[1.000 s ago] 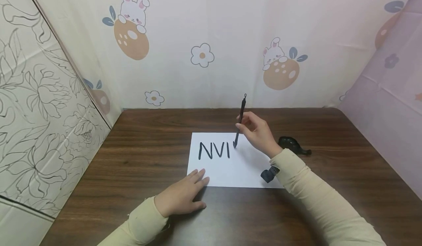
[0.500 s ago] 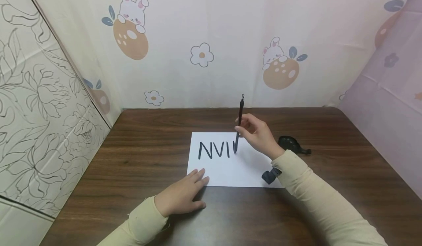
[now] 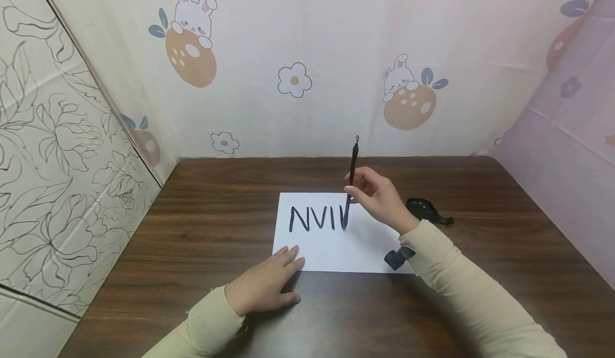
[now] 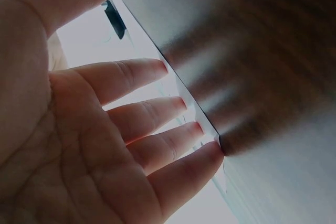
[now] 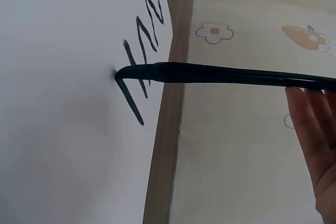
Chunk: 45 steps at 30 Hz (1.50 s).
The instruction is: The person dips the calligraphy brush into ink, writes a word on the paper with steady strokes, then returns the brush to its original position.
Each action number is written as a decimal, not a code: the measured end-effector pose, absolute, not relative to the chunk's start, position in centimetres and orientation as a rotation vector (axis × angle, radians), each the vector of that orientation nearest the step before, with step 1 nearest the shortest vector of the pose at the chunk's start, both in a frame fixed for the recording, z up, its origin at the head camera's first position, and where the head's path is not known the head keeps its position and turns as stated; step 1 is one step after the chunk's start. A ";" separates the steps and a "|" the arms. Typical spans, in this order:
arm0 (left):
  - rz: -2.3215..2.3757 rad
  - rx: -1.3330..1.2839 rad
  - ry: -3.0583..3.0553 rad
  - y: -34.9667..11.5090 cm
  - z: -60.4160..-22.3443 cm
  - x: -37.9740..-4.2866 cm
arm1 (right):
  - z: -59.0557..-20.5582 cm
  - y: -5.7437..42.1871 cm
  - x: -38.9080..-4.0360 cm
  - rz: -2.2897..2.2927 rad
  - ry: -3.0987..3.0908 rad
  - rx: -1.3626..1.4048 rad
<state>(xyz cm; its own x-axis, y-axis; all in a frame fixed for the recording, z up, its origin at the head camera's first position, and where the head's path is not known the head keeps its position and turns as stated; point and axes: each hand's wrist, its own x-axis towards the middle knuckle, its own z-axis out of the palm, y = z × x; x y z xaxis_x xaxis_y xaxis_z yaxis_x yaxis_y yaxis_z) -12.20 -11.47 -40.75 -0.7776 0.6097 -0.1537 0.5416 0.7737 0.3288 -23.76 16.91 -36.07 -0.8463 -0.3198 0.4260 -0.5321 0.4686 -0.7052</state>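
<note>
A white sheet of paper (image 3: 331,254) lies on the brown table, with the black strokes "NVI" (image 3: 312,219) and one more stroke to their right. My right hand (image 3: 377,195) pinches a black writing brush (image 3: 353,166) between thumb and fingers, nearly upright. In the right wrist view the dark tip of the brush (image 5: 173,72) meets the paper at the end of that last stroke (image 5: 129,100). My left hand (image 3: 266,280) lies flat with fingers spread, its fingertips on the lower left edge of the sheet. The left wrist view shows its straight fingers (image 4: 176,148) along that edge.
Behind my right hand, a black leaf-shaped dish (image 3: 425,210) sits on the table (image 3: 202,230). A curtain (image 3: 250,38) printed with rabbits and flowers hangs along the back edge. A dark wrist camera (image 3: 396,259) is strapped under my right wrist, over the paper.
My right hand has moved slightly toward me with the brush, drawing a slanting black stroke downward to the right of the "I". The left hand has kept its place.
</note>
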 end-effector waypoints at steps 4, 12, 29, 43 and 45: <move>0.391 0.901 2.719 -11.5 -40.8 -12.2 | -35.6 17.3 -24.3 1.353 -2.433 0.694; 0.397 0.912 2.724 -11.5 -40.8 -12.2 | -35.4 17.8 -25.6 1.383 -2.343 0.561; 0.397 0.917 2.723 -11.5 -40.8 -12.2 | -36.8 17.6 -25.8 1.362 -2.361 0.585; 0.388 0.900 2.723 -11.5 -40.8 -12.2 | -36.9 17.8 -25.5 1.264 -2.393 0.600; 0.391 0.903 2.724 -11.5 -40.8 -12.2 | -36.9 17.8 -25.5 1.263 -2.387 0.613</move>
